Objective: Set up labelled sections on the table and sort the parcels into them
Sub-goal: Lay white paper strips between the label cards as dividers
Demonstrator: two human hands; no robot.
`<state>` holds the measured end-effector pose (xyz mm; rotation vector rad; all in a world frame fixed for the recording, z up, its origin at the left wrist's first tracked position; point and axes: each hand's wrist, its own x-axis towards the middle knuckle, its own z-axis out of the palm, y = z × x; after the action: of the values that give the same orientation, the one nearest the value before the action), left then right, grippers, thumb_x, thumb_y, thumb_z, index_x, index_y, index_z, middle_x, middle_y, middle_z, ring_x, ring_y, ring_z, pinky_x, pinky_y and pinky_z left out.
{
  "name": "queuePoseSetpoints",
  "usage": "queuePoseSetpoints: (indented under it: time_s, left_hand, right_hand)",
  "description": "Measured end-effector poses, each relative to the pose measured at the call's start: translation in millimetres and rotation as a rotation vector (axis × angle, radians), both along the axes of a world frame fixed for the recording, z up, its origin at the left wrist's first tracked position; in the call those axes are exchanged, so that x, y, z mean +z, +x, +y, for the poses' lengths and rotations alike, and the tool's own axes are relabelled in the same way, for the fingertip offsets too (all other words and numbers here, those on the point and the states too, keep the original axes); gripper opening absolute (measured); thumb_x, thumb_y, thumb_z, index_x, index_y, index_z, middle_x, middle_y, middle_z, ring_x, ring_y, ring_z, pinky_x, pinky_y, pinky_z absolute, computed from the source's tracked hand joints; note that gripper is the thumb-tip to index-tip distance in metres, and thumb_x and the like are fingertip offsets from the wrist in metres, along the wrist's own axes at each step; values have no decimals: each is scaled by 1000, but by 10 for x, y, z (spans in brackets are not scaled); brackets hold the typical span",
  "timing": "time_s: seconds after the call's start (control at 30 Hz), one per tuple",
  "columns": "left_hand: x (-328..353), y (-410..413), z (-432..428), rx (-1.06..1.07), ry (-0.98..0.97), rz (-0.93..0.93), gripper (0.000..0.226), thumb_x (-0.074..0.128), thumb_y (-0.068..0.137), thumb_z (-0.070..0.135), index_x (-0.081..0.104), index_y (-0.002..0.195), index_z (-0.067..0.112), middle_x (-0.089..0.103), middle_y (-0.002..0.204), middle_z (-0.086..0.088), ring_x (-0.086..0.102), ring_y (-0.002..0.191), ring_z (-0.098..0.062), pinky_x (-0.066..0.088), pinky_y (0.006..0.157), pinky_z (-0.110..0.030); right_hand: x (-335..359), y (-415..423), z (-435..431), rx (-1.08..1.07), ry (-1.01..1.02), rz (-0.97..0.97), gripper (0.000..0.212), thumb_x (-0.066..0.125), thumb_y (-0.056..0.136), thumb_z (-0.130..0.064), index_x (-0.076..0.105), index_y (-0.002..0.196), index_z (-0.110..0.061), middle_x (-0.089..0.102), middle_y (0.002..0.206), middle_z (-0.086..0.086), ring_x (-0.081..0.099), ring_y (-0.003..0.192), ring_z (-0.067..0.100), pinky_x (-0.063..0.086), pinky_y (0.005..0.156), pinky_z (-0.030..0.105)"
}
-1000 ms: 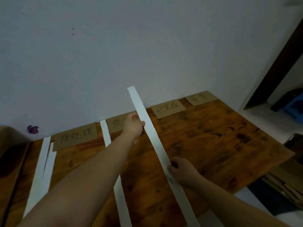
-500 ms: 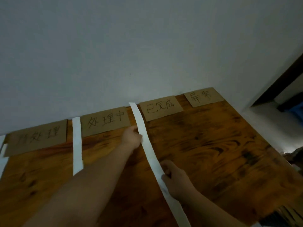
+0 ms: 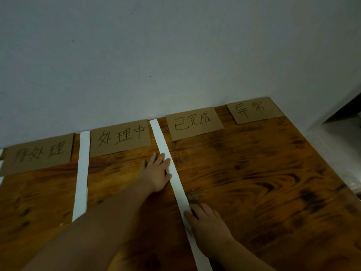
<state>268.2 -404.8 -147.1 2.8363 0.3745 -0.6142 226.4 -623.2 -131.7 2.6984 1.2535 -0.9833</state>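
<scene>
Right hand [image 3: 210, 225] toward the near edge of the wooden surface [image 3: 254, 182] and left hand [image 3: 156, 174] farther in, fingers straight and released, both press a white paper strip [image 3: 176, 184] running to the far edge between cardboard labels 处理中 [image 3: 120, 136] and 已完成 [image 3: 193, 122].

Straight ahead of you stands a plain, pale grey wall [image 3: 175, 55], and it fills the upper half of your view. You can pick out a few small dark specks [image 3: 150, 76] scattered across it. Low on your right lies a pale floor [image 3: 336, 145]. Just above the floor sits a dark wedge-shaped strip [image 3: 349, 108], too dim to identify.
</scene>
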Motion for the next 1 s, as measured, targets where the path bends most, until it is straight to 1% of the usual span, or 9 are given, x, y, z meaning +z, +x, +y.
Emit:
queuePoseSetpoints:
  time_s: [0.07,0.13,0.27,0.4,0.53,0.7,0.83,0.93,1.0]
  left_hand:
    - [17,70,28,2,-9,-3,59,36,99,37,9,151,29,-5,160,2,-13,146,-24,-1,116,-51]
    - [52,109,64,-1,-10,2,60,37,99,34,9,151,28,-6,160,1,-14,146,-25,-1,116,-52]
    - [213,38,143,84,-34,-6,69,41,95,49,5,151,31,-10,159,1,-13,146,-25,0,116,-52]
    - [449,-402,328,228,-41,-21,72,43,94,51,5,151,30,-10,159,0,-12,146,-25,3,117,-52]
    - [697,-1165,708,340,-16,-62,73,45,92,53,9,152,29,-6,160,-2,-9,146,-25,7,117,-50]
    - [959,-2281,1276,537,34,-72,72,44,92,55,12,151,29,-4,160,-3,-7,146,-28,7,118,-49]
    - [970,-3297,1812,591,35,-86,79,36,85,67,12,151,31,3,160,-3,-4,147,-26,9,118,-49]
    - [942,-4103,2120,666,33,-84,73,45,93,53,12,152,25,1,160,-6,-4,146,-30,8,118,-44]
    - [898,-4595,2305,693,31,-50,74,47,92,51,13,151,23,3,160,-10,-3,146,-31,8,119,-44]
  right_hand:
    - [-11,7,37,-2,0,-22,59,44,97,-23,17,149,-25,10,159,5,5,145,28,15,116,47]
    - [-12,-6,74,-13,0,-33,59,44,97,-24,17,149,-24,11,158,7,6,145,29,15,116,47]
    - [54,-41,132,-61,88,-65,49,37,99,-28,23,147,-24,21,154,6,18,141,26,22,113,43]
    - [227,-50,267,-12,207,-123,48,36,100,-32,29,146,-22,26,152,3,21,139,23,25,111,38]
    - [511,-137,664,104,249,-153,50,40,98,-31,29,146,-20,31,145,6,26,136,26,28,108,39]
    - [875,-663,1339,153,283,-58,54,41,100,-34,24,149,-20,25,151,7,21,140,27,25,113,41]
    - [952,-1341,1968,64,317,49,52,45,98,-35,33,146,-17,34,145,9,30,134,29,31,110,38]
    - [966,-1901,2371,-17,328,155,53,47,98,-35,35,146,-15,34,148,9,38,132,28,35,108,36]
    - [979,-2258,2608,-60,308,213,54,49,98,-36,35,146,-16,31,151,7,42,131,25,39,105,34]
